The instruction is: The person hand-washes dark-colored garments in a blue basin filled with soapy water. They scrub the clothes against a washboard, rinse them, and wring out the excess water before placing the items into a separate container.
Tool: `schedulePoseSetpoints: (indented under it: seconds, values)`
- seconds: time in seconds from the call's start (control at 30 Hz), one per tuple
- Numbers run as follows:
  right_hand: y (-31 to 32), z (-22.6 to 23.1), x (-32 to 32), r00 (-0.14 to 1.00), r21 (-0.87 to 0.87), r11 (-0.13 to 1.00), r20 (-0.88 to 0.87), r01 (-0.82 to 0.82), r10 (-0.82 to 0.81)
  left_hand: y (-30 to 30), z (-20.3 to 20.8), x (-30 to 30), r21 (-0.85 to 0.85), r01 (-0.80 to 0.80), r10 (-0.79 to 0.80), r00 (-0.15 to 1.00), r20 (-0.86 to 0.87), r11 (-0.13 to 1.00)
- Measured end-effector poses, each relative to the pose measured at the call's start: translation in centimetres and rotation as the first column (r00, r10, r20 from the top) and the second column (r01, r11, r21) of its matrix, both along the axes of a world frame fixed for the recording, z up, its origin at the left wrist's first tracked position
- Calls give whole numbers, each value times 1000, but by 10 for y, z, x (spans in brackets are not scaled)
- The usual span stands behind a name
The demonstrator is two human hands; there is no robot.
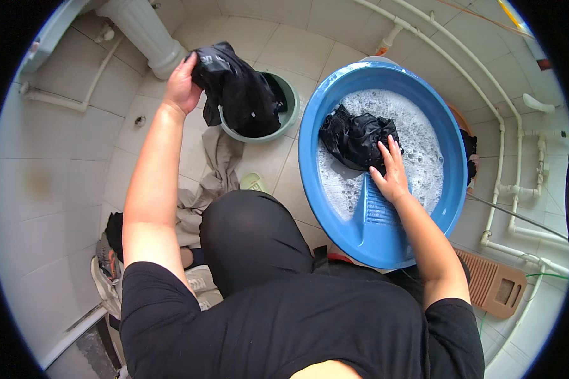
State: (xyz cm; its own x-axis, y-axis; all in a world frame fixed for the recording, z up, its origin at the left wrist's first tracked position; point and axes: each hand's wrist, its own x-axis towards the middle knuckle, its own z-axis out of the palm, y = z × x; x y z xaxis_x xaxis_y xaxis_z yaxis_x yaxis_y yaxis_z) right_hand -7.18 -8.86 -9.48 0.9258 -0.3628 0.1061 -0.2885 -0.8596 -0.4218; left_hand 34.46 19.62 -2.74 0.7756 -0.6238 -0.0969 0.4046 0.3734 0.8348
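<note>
My left hand (pixel 183 90) is closed on one end of a black garment (pixel 234 88) and holds it up. The rest of that garment hangs down into a pale green basin (pixel 292 112), where more dark cloth partly shows. On my right stands a large blue tub (pixel 310 155) of foamy water (pixel 417 136). A wet, bunched black garment (pixel 354 138) lies in it, at the top of the tub's ribbed washboard (pixel 382 208). My right hand (pixel 392 174) rests against this bundle with its fingers apart.
A beige cloth (pixel 220 158) lies on the tiled floor beside a light green slipper (pixel 253 182). White shoes (pixel 104 284) are at the lower left. A brown washboard (pixel 501 285) and white pipes (pixel 501 158) line the right wall. A white pedestal (pixel 144 35) stands far left.
</note>
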Motion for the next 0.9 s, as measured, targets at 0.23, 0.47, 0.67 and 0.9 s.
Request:
schedulePoseSetpoints:
  seconds: [0.23, 0.47, 0.67, 0.9]
  values:
    - [24, 54, 43, 936, -166, 982, 351, 90, -26, 9, 123, -37, -423, 357, -361, 930, 74, 833]
    - [112, 130, 152, 963, 309, 920, 193, -240, 186, -8, 148, -74, -620, 150, -230, 972, -49, 770]
    - [101, 123, 176, 958, 952, 298, 20, 69, -286, 7, 105, -85, -467, -217, 142, 971, -192, 857]
    - [71, 179, 198, 948, 987, -78, 110, -139, -299, -7, 56, -89, 270, -26, -60, 951, 303, 962]
